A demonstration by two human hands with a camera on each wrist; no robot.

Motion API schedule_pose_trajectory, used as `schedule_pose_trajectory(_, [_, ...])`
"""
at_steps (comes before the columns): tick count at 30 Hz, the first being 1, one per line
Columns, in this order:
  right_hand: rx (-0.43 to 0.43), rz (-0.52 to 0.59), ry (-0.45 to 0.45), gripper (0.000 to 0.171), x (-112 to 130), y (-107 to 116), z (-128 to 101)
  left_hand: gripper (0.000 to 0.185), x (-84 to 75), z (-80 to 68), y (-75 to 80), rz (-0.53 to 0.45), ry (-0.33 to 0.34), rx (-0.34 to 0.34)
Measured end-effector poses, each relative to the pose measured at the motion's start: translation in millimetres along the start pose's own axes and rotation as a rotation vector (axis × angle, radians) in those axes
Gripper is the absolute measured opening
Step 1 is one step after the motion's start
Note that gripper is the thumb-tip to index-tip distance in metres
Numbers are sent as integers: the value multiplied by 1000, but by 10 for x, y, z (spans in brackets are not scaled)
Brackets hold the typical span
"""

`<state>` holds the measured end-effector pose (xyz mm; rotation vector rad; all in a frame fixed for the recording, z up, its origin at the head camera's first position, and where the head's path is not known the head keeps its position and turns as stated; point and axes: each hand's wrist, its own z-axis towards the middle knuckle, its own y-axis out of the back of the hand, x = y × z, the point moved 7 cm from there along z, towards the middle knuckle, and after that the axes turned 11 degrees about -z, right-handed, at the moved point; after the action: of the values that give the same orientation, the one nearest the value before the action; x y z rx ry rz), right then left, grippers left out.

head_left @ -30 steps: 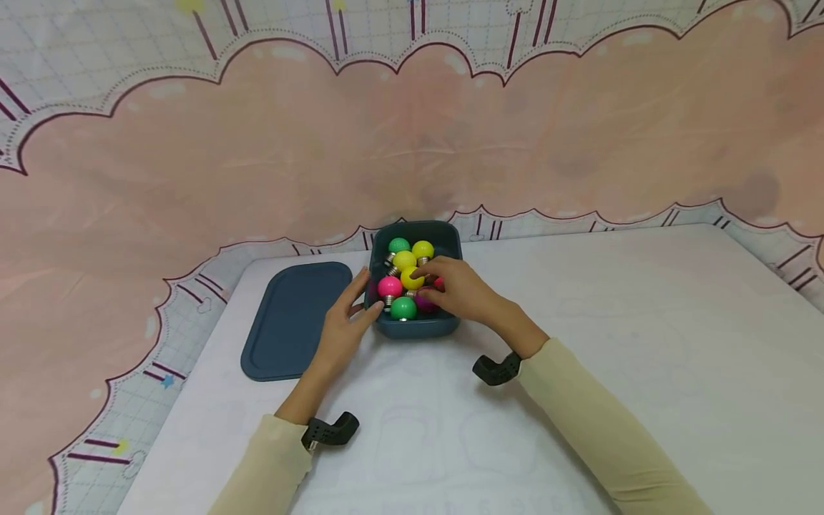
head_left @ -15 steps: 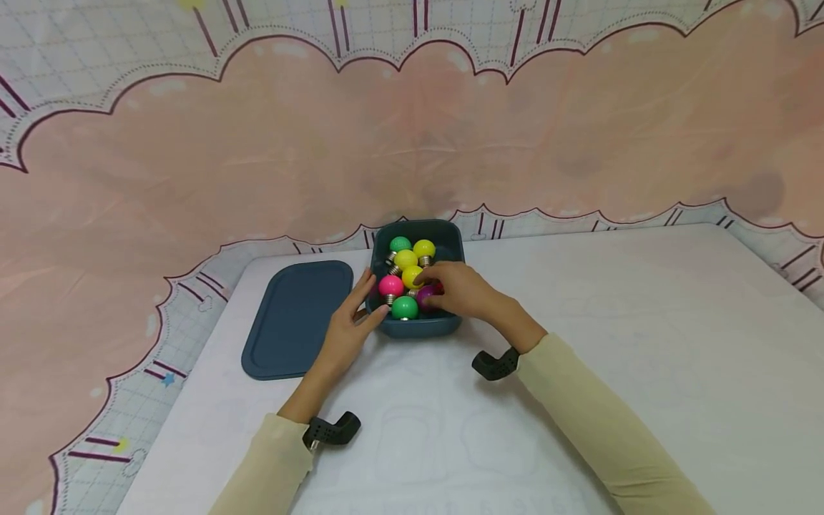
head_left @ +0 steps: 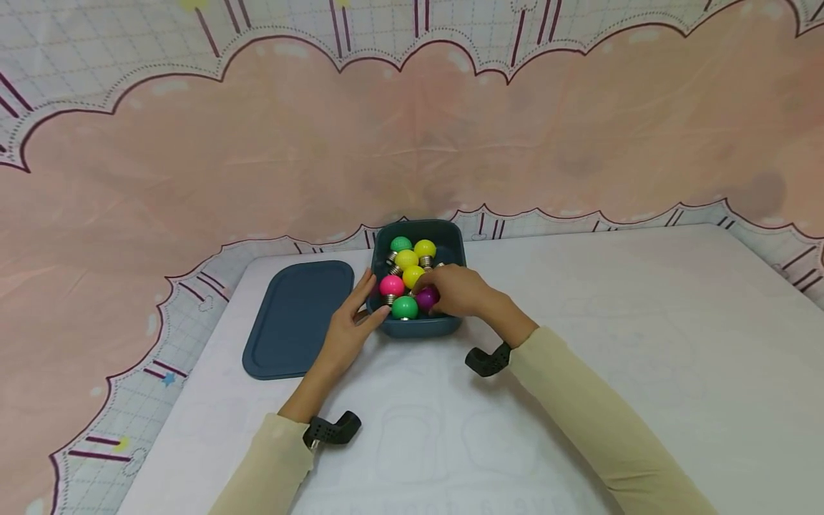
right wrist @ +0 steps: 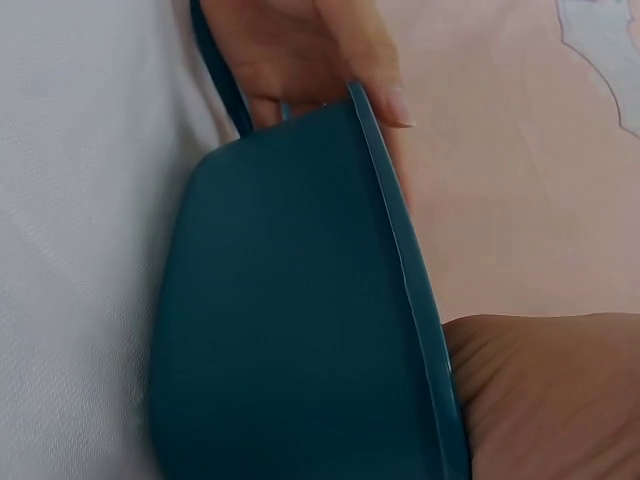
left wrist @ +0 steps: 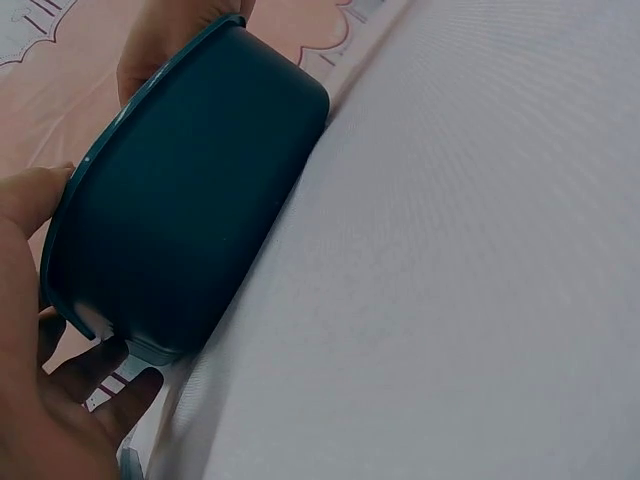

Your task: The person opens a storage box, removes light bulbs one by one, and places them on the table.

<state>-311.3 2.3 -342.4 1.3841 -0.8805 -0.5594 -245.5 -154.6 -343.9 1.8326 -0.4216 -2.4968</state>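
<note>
A dark teal box point(head_left: 450, 230) stands on the white table and holds several coloured bulbs: green point(head_left: 405, 307), pink point(head_left: 391, 285), yellow point(head_left: 413, 275) and others behind. My right hand point(head_left: 453, 290) reaches into the box's front right part, and its curled fingers pinch a purple bulb point(head_left: 427, 298). My left hand point(head_left: 350, 325) lies with straight fingers against the box's left wall, thumb at the front corner. The left wrist view shows the box's outer wall point(left wrist: 190, 220) against my left hand point(left wrist: 30, 330). In the right wrist view the box point(right wrist: 290, 330) hides the bulbs.
The box's flat teal lid point(head_left: 296, 318) lies on the table just left of the box, beside my left hand. A pink patterned cloth point(head_left: 412, 143) rises behind the table's far edge. The white tabletop point(head_left: 644, 322) spreads to the right and front.
My right hand has slid from the yellow bulb toward the box's front and closed its fingers round the purple bulb. The left hand and the box have stayed still.
</note>
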Motion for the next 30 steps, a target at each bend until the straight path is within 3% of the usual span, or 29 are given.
schedule_pose_trajectory(5, [-17, 36, 12, 40, 6, 12, -2, 59, 3, 4, 3, -2, -5, -3])
schedule_pose_trajectory(14, [-125, 186, 71, 43, 1, 139, -69, 59, 12, 8, 10, -2, -12, -6])
schedule_pose_trajectory(30, [-351, 354, 28, 50, -218, 375, -236, 59, -12, 5, 8, 5, -15, -7])
